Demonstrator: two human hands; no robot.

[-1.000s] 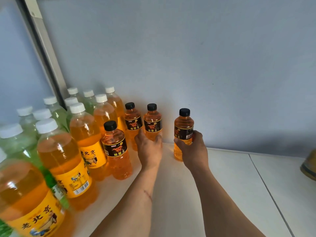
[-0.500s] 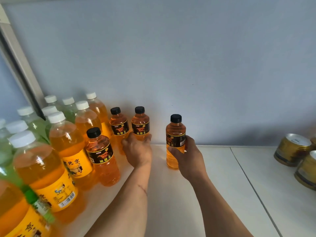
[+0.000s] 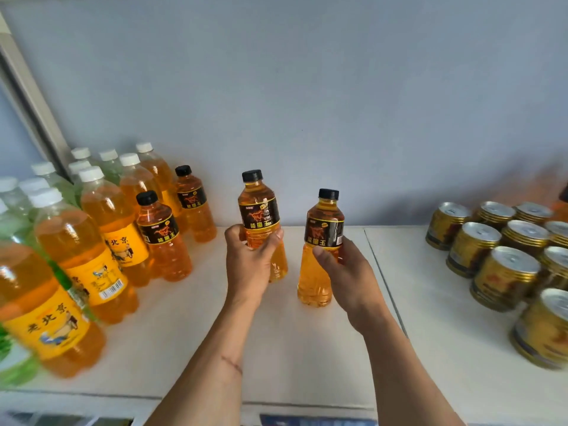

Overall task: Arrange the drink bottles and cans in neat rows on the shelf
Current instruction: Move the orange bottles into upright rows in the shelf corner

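Note:
My left hand (image 3: 250,265) grips a small black-capped energy drink bottle (image 3: 259,207) with orange liquid, held in front of the wall above the white shelf (image 3: 184,327). My right hand (image 3: 344,272) grips a second bottle of the same kind (image 3: 322,235), a little lower and to the right; its base is at the shelf surface. Two more black-capped bottles (image 3: 161,238) (image 3: 193,204) stand on the shelf at the left, next to the bigger bottles.
Rows of large white-capped orange bottles (image 3: 89,253) and green bottles (image 3: 52,179) fill the left of the shelf. Several gold cans (image 3: 504,272) stand grouped at the right. A seam (image 3: 384,281) divides the shelf boards. The grey back wall is close behind.
Both hands have pulled their bottles away from the back wall, toward me and to the right. The left bottle has left the row and is lifted. The view has swung right, showing more cans.

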